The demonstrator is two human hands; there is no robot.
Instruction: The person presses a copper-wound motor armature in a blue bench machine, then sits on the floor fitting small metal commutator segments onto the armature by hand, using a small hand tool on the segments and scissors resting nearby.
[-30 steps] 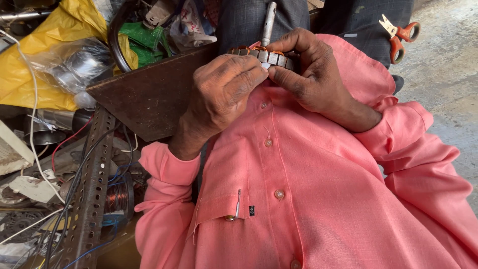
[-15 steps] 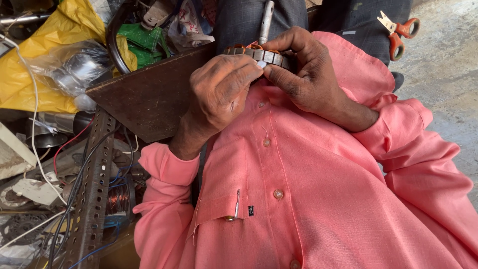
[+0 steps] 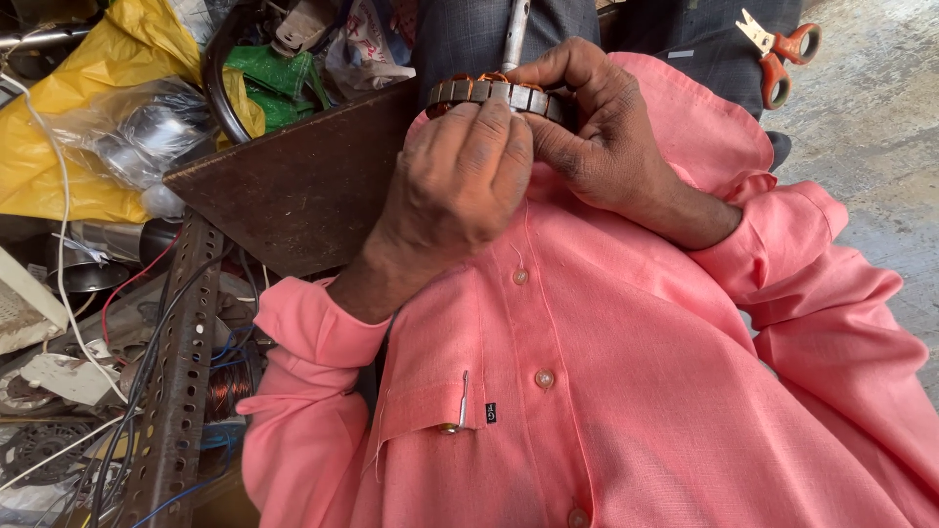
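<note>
A round metal stator ring (image 3: 489, 94) with copper windings on top is held up in front of my chest. My left hand (image 3: 455, 186) grips its near rim with curled fingers. My right hand (image 3: 602, 132) clasps its right side, thumb and fingers over the top. A silvery metal shaft (image 3: 514, 34) stands up behind the ring; which hand holds it cannot be told. Both arms wear pink shirt sleeves.
A dark wooden board (image 3: 293, 186) lies left of my hands. A perforated metal angle bar (image 3: 181, 391), wires and a copper coil (image 3: 230, 386) fill the lower left. A yellow bag (image 3: 78, 117) and clear plastic bag (image 3: 147, 127) lie upper left. Orange-handled scissors (image 3: 782, 54) rest upper right on concrete.
Both hands with the ring have kept their place; the fingers of my left hand have shifted slightly on the rim.
</note>
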